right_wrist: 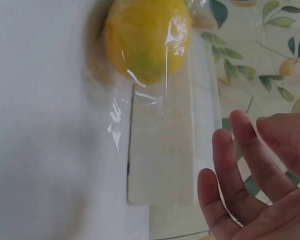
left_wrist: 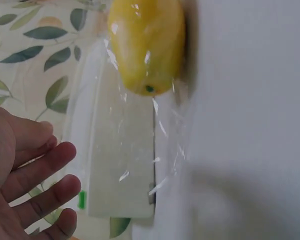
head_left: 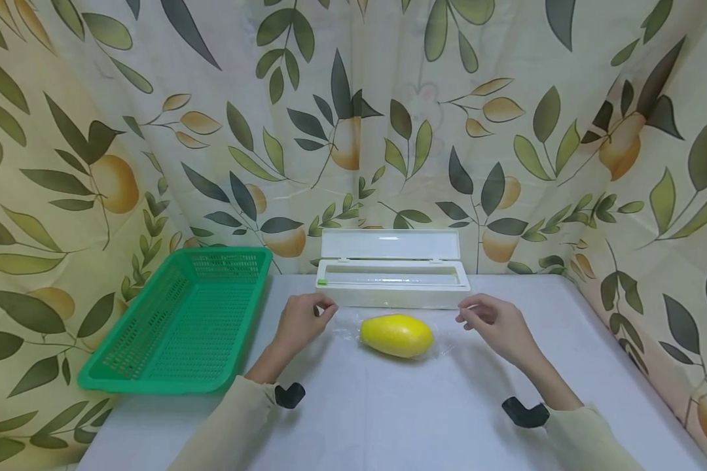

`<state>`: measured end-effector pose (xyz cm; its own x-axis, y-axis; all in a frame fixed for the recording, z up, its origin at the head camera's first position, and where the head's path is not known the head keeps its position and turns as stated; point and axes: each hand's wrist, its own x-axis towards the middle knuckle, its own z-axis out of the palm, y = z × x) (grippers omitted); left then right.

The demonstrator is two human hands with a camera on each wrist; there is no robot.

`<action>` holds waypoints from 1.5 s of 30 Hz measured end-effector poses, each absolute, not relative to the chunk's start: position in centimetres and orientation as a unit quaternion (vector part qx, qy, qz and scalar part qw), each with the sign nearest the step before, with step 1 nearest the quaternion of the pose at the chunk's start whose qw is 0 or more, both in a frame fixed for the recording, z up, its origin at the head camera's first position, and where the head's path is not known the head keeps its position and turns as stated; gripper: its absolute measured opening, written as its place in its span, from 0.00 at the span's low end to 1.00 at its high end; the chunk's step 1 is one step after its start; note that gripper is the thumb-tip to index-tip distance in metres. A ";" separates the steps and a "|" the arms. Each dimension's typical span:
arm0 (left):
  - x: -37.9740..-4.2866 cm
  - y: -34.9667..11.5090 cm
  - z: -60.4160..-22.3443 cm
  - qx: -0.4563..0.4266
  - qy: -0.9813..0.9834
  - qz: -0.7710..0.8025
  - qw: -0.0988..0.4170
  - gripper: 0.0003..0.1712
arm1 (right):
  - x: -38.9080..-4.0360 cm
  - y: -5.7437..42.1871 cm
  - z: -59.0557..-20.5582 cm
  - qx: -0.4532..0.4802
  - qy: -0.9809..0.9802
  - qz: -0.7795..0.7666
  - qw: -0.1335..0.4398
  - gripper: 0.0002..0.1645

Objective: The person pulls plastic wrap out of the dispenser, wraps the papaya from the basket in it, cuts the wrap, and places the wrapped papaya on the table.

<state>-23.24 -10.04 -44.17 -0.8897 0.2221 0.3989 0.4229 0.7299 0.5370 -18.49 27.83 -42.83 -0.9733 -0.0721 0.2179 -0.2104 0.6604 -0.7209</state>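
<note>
A yellow oblong fruit (head_left: 397,335) lies on the white table, wrapped in clear plastic film (right_wrist: 149,95) whose loose ends stick out on both sides. To its left is my left hand (head_left: 307,319), fingers loosely bent and apart from the film, holding nothing. My right hand (head_left: 497,326) hovers on the other side with relaxed, slightly curved fingers and nothing in them. Just behind the fruit stands a white cling film dispenser (head_left: 393,298), its lid (head_left: 390,244) raised and a small green piece (left_wrist: 82,199) at its left end.
A green plastic basket (head_left: 153,384) with perforated walls stands at the left of the table. The white tablecloth (head_left: 389,418) stretches in front of the fruit. Leaf-and-fruit patterned curtains (head_left: 400,150) hang around the back and sides.
</note>
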 end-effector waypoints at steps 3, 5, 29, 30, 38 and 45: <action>-22.8 -9.7 -44.3 -0.164 -0.904 -0.364 0.154 0.05 | -17.7 27.7 -42.8 0.071 -0.899 0.428 0.062 0.14; -22.5 -9.4 -44.3 -0.155 -0.894 -0.391 0.153 0.07 | -17.2 27.6 -42.9 0.068 -0.892 0.444 0.050 0.16; -20.9 -9.4 -45.4 -0.003 -0.823 -0.559 0.104 0.04 | -14.2 26.8 -44.8 0.017 -0.888 0.456 0.051 0.14; -20.9 -9.4 -45.4 -0.001 -0.821 -0.562 0.102 0.04 | -14.1 26.8 -44.7 0.017 -0.888 0.457 0.050 0.14; -20.4 -10.1 -45.5 -0.019 -0.804 -0.587 0.092 0.03 | -13.2 27.1 -45.1 0.016 -0.882 0.470 0.016 0.14; -19.8 -11.1 -47.5 -0.030 -0.814 -0.577 0.057 0.06 | -13.4 27.5 -46.8 0.019 -0.890 0.456 -0.025 0.08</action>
